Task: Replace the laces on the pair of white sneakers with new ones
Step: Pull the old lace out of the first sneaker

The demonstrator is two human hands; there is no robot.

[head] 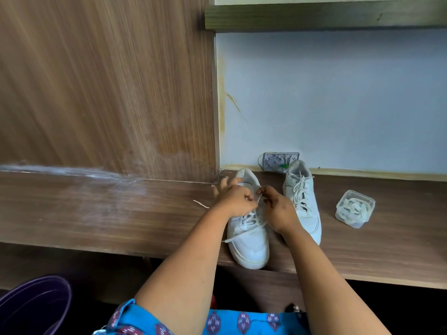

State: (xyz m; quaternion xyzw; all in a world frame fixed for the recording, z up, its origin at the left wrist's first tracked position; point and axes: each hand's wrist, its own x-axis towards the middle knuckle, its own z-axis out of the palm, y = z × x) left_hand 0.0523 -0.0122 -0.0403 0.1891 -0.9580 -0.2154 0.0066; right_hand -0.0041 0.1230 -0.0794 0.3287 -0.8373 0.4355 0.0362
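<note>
Right under our two hands, the near sneaker (249, 243) is sitting toe-toward-us on the wooden tabletop (121, 213), which is keeping the eyelet rows facing up where we can get at them. Our left hand (235, 200) is curled over the upper part of the shoe, fingers bunched as if pinching the lace (251, 229) up near the tongue, though we're not able to see the fingertips clearly from this angle. Our right hand (275, 205) is working the same spot from the other side, thumb and forefinger closed narrow on a thin bit of that lace. So both grips are tight little pinches, not open at all.

One loose end of the lace is trailing across the toe and off to the left of the shoe, and another short white end (200, 203) is lying on the wood just left of our left hand. We're guessing we're pulling the old lace out, but threading can't be ruled out.

Just right of our right hand, the second sneaker (302, 201) is standing fully laced, parked close for its turn. Further right, well apart from both grips, a small clear plastic tub (355, 209) is holding coiled white laces, presumably the new ones.
</note>
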